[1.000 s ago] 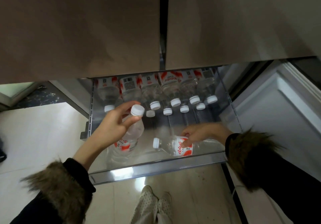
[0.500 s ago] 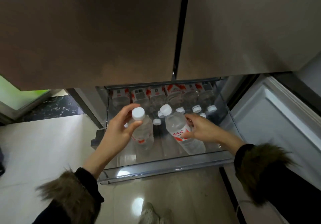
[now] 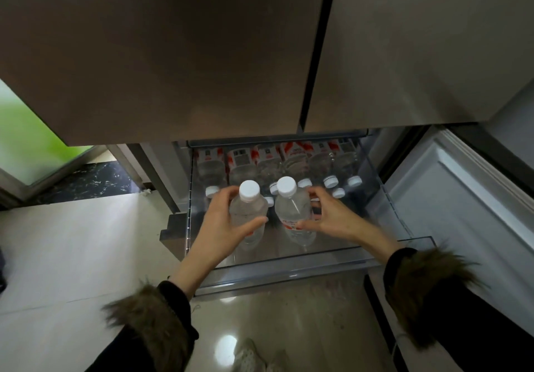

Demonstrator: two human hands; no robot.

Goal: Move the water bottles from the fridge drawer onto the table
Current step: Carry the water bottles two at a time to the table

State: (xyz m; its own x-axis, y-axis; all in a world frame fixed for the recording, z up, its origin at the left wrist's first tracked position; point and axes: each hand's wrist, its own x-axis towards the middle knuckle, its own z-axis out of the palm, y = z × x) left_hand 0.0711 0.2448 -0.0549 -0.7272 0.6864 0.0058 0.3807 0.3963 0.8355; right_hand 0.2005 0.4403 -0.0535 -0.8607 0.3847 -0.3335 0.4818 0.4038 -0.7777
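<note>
Clear plastic water bottles, white screw caps, red-and-white labels; label print too small and blurred to read, apart from a dark code block on one.

Item 1: left bottle [image 3: 249,212], upright, cap toward the camera, gripped round the shoulder by the left hand [image 3: 222,227], thumb across the front, fingers curled behind. Red label showing low on the body, below the thumb.

Item 2: right bottle [image 3: 293,212], upright, just beside item 1, caps level and close together. Held by the right hand [image 3: 332,218], thumb on the front near the label, fingers wrapped round the far side.

Items 3 onward: row of bottles [image 3: 277,163] lying on their sides at the back of the fridge drawer [image 3: 289,270], caps pointing forward, labels facing up.

Position of items 1 and 2: above the front part of the drawer, whether clear of its floor cannot be told.

Changes since half a second ago: right bottle then tilted, cap leaning left, now brought upright; left bottle raised and drawn nearer the camera; both bottles closer together. One second ago: right bottle lying flat on the drawer floor under the right hand, left bottle already in the left hand.

Surroundings: brown fridge doors [image 3: 173,54] above, pale tiled floor [image 3: 72,241], dark sleeves with fur cuffs [image 3: 150,314].
</note>
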